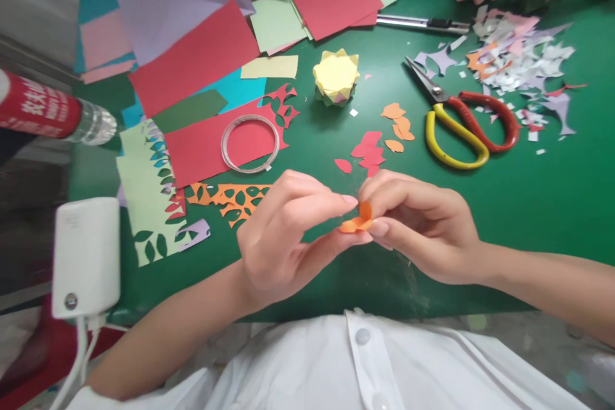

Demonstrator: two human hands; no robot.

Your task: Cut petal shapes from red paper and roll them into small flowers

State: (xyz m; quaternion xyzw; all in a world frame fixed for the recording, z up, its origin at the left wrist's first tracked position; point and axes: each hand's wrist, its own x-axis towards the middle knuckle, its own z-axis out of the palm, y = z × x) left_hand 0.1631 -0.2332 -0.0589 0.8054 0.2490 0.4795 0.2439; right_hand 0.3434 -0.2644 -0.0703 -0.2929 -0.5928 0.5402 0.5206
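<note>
Close to the table's near edge, my left hand [288,230] and my right hand [423,224] meet around small orange paper pieces [358,224]. My right thumb and fingers pinch the orange paper, and my left thumb supports it from below with the left index finger above. Just beyond my hands lie red paper petals [369,150] and orange paper petals [398,122]. A yellow folded-paper piece [336,73] with a pointed rim stands farther back. Scissors [446,106] with one yellow and one red handle lie open to the right.
A tape roll [224,144], cut paper sheets [192,57] and a power bank [86,256] are left, with a bottle [52,106]. A utility knife [423,24] lies at the back. Paper scraps [523,51] are heaped at the back right of the green table [552,205].
</note>
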